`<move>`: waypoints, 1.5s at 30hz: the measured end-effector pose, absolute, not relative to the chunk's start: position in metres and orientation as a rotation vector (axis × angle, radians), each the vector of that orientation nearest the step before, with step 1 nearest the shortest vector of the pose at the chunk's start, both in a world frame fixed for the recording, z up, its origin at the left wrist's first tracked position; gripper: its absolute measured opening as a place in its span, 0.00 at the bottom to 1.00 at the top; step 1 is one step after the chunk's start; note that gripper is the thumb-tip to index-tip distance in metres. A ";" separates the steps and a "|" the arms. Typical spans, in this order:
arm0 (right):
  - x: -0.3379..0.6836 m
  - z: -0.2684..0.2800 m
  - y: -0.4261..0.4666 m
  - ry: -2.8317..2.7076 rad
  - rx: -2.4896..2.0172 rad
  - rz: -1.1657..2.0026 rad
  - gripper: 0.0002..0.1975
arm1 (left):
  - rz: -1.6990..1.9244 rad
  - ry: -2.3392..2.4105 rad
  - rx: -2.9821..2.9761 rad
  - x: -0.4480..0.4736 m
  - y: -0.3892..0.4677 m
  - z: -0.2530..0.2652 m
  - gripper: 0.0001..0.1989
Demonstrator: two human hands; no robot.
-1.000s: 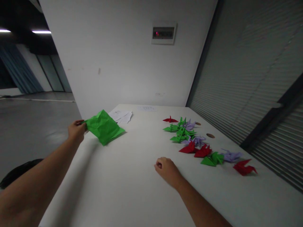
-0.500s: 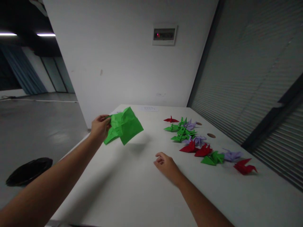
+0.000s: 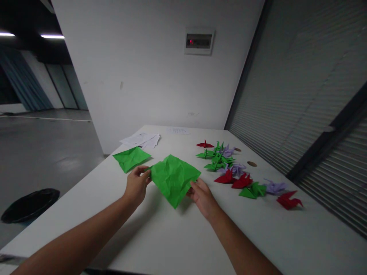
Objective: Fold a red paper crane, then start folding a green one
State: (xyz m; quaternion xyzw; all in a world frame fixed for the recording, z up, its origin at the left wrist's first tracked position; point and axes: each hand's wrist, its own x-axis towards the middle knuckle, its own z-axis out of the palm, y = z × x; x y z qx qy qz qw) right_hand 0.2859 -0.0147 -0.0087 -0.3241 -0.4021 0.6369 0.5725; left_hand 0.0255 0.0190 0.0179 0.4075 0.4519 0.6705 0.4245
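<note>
A creased square of green origami paper (image 3: 174, 177) is held above the table, one corner pointing toward me. My left hand (image 3: 137, 185) pinches its left corner between thumb and fingers. At its right corner, my right hand (image 3: 201, 195) grips it with the thumb on top and fingers beneath. Another green paper (image 3: 132, 157) lies on the table beyond my left hand. To the right sit folded paper cranes: several green cranes (image 3: 220, 163), red cranes (image 3: 226, 177) and purple cranes (image 3: 275, 186).
White printed sheets (image 3: 143, 139) lie at the table's far left. The white table (image 3: 177, 244) meets a wall at the back and blinds (image 3: 286, 95) on the right. A black-lined bin (image 3: 31, 205) stands on the floor at left. Two round brown spots (image 3: 252, 164) show near the cranes.
My left hand has brought the green paper right and toward me. My right hand has closed on its right corner. The second green paper and the printed sheets now show on the table.
</note>
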 end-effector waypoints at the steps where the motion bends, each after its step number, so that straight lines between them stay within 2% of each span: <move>1: 0.287 -0.009 -0.013 -0.932 -0.785 1.455 0.27 | 1.619 1.128 1.054 0.023 0.014 0.014 0.15; 5: 0.292 -0.019 -0.005 -0.951 -0.927 1.326 0.27 | 1.192 1.170 1.238 -0.001 0.012 0.004 0.13; 9: 0.296 -0.031 0.002 -1.132 -1.081 1.259 0.25 | 1.079 1.392 1.707 -0.024 0.024 -0.002 0.12; 13: 0.297 -0.035 0.005 -1.416 -1.380 0.981 0.21 | 0.893 1.224 2.062 -0.018 0.026 -0.005 0.07; 16: 0.300 -0.033 0.004 -1.619 -1.583 0.751 0.19 | 0.693 1.026 2.495 -0.005 0.025 -0.011 0.17; 20: 0.309 -0.027 0.002 -1.796 -1.767 0.477 0.18 | 0.365 0.926 2.753 0.005 0.031 -0.022 0.32; 23: 0.312 -0.021 0.000 -1.926 -1.695 0.149 0.26 | 0.204 0.918 2.824 0.007 0.034 -0.027 0.35; 25: 0.310 -0.019 -0.003 -2.065 -1.556 0.048 0.29 | 0.145 0.927 2.858 0.007 0.034 -0.028 0.36; 28: 0.300 -0.018 -0.007 -2.348 -1.382 0.112 0.33 | 0.097 0.940 2.893 0.007 0.032 -0.028 0.37; 32: 0.289 -0.020 -0.014 -2.597 -1.374 0.264 0.40 | 0.044 0.987 2.901 0.007 0.031 -0.026 0.41; 45: 0.307 -0.020 -0.014 -2.658 -1.570 0.280 0.47 | 0.017 1.142 2.881 -0.002 0.038 -0.033 0.50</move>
